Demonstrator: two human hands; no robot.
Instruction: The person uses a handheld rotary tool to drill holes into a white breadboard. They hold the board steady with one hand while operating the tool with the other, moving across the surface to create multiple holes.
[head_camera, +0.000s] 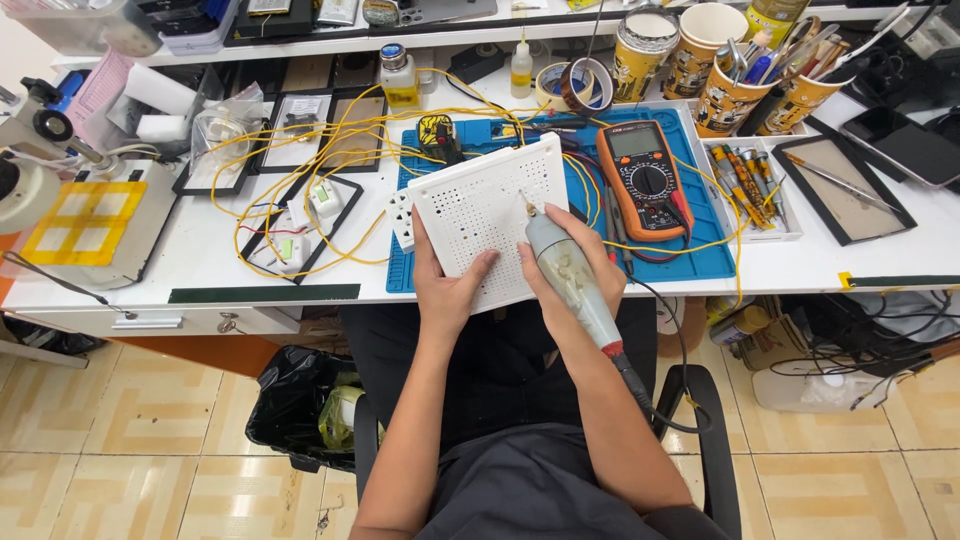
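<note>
- At the front edge of the bench (560, 285), over the person's lap, a white perforated board (480, 215) is held tilted, its far edge resting over the blue work mat (700, 255).
- Left hand (445, 290): fingers closed on the board's near edge, thumb lying on its top face, the rest hidden underneath.
- Right hand (580, 265): fingers wrapped around a grey pen-shaped electric tool (570, 275), whose thin tip touches the board's right part; a black cord runs from its red rear end down past the chair.
- Just right of the board, an orange multimeter (645, 180) lies on the mat.
- Yellow wires (340, 150) loop across the bench to the left of and behind the board.
- Paper cups (725, 95) full of tools stand at the back right, a roll of tape (575, 85) beside them.
- Below the bench on the left, a black-lined bin (295, 405) sits on the tiled floor.
</note>
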